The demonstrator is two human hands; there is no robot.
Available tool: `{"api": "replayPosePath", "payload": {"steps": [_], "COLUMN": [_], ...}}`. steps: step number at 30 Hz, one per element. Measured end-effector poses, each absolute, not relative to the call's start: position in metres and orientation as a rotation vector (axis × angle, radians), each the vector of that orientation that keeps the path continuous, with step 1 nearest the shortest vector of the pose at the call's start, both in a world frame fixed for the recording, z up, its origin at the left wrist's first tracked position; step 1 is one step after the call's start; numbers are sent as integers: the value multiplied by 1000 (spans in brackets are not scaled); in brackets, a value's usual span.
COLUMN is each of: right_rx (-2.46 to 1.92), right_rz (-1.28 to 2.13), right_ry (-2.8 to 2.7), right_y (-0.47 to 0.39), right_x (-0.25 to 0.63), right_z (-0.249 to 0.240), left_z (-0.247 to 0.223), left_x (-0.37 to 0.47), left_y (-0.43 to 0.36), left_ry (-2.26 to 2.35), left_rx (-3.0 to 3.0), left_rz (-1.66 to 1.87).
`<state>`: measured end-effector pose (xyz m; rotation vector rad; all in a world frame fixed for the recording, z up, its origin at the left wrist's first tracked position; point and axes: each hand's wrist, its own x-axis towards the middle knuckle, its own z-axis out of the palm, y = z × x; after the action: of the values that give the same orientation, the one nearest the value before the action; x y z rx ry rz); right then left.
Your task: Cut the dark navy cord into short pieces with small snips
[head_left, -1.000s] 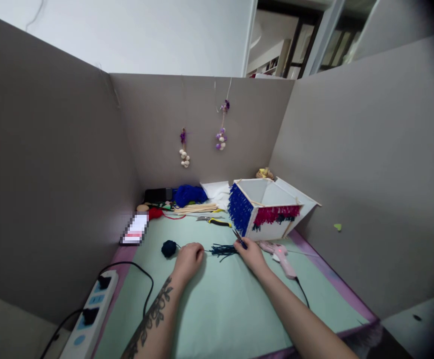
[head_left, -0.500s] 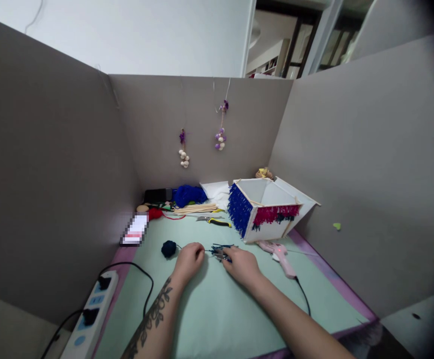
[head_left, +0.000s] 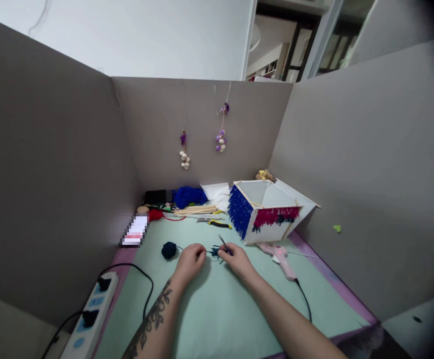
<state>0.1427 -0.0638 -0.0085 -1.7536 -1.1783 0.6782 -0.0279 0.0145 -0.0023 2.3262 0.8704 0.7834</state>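
My left hand [head_left: 192,261] is closed in a pinch on a strand of dark blue yarn, and the strand trails back to a dark blue yarn ball [head_left: 169,250] on its left. A short end of that yarn sticks out toward my right hand [head_left: 237,260]. Small metal scissors [head_left: 223,243] are held in the right fingers, their thin blades pointing up and to the left. Beneath and beside the blades lies a little pile of cut dark blue yarn pieces [head_left: 215,250], partly covered by the right fingertips.
A white house-shaped box [head_left: 273,231] with blue and red yarn fringe stands at right. In front of it lies a pink glue gun [head_left: 285,264] with its cord. Yellow-black pliers [head_left: 219,224], wooden sticks [head_left: 196,210] and blue yarn [head_left: 190,196] lie behind. A power strip [head_left: 90,319] is at left.
My right hand has raised the scissors, so the blades now point upward instead of lying low over the yarn pieces. The left hand has barely moved.
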Motion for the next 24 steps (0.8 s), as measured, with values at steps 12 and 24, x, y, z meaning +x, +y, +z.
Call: {"api": "replayPosePath", "payload": {"steps": [12,24], "right_rx": [-1897,-2042], "right_rz": [406,372], "right_ry": [-1157,-1211], "right_y": [-59,-71], "right_x": [168,196], "right_z": [-20,-24], "left_z": [-1,-4], "left_x": [-31,-31], "left_y": [18,19], "left_ry": [962,1014], "left_rx": [2499,2473], "left_rz": [675,644]}}
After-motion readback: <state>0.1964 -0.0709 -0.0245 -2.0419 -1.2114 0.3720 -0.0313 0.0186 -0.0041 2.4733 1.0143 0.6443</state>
